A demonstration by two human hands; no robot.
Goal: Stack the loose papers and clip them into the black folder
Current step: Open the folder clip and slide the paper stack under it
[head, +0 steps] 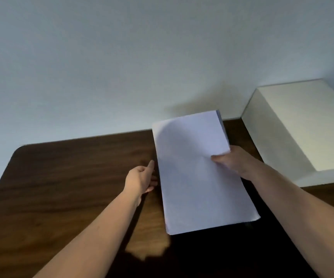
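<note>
A stack of white papers [198, 173] is held tilted above the dark wooden table [72, 177], its near edge low. My right hand [230, 160] grips the stack's right edge, thumb on top. My left hand [142, 177] is at the stack's left edge with fingers apart, some of them tucked under the paper; whether they touch it is unclear. A black surface [222, 253], likely the black folder, lies flat under and in front of the stack, mostly in shadow.
A white box-like block [302, 127] stands at the table's right side against the pale wall [122, 67]. The table's rounded far-left corner [21, 149] is in view.
</note>
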